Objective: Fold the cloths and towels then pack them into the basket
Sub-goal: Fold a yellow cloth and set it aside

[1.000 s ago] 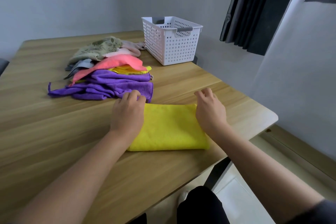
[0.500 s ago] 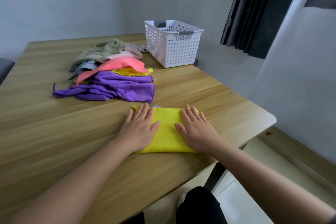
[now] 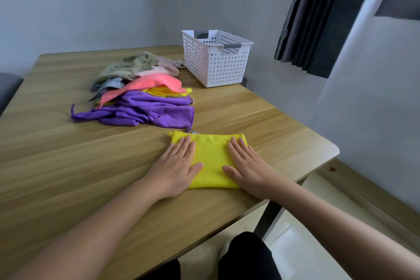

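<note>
A folded yellow cloth [image 3: 211, 161] lies flat near the table's front right edge. My left hand [image 3: 178, 166] rests palm down on its left part, fingers spread. My right hand [image 3: 247, 166] presses flat on its right part in the same way. Neither hand grips anything. Behind the cloth sits a loose pile of cloths: a purple one [image 3: 147, 112] in front, a pink one [image 3: 150, 85], a second yellow one [image 3: 167, 91], a grey one [image 3: 109, 84] and a green patterned towel [image 3: 131, 65] at the back. A white perforated basket [image 3: 213, 59] stands at the table's far right corner and looks empty.
The wooden table [image 3: 56, 154] ends in a rounded corner at the right. A dark curtain [image 3: 318, 16] hangs by the wall on the right. A grey chair [image 3: 9, 88] shows at the left edge. My knees [image 3: 245, 257] are below the front edge.
The yellow cloth has been folded narrower, from a wide rectangle to a smaller one. Both hands went from gripping its far edge to lying flat on top of it.
</note>
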A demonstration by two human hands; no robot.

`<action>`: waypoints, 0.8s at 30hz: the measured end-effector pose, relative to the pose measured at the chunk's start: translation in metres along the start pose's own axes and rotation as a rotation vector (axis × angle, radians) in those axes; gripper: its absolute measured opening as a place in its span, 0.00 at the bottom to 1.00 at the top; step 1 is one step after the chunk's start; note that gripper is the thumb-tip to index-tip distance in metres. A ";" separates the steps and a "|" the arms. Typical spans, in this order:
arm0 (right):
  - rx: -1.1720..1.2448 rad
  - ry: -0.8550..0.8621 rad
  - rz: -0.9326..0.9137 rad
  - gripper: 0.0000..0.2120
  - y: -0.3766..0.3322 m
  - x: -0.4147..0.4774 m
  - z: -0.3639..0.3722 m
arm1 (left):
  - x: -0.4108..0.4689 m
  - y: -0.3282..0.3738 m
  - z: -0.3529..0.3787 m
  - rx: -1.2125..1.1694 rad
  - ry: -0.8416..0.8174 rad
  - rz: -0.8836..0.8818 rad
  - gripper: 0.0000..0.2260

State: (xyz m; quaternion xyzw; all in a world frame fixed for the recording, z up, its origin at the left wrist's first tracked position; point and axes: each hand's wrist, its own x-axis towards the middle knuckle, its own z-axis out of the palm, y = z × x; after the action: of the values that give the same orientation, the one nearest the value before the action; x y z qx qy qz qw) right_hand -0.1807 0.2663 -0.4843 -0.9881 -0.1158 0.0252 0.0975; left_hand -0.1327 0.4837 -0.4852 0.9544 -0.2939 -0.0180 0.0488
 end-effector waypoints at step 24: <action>-0.207 0.433 -0.410 0.37 0.012 -0.090 0.030 | -0.098 0.025 -0.001 0.152 -0.097 0.223 0.51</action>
State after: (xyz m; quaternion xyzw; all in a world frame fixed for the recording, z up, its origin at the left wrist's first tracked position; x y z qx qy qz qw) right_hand -0.2681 0.2394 -0.5140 -0.9312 -0.2913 -0.2178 0.0220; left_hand -0.2283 0.5182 -0.4812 0.9147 -0.4008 -0.0362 -0.0364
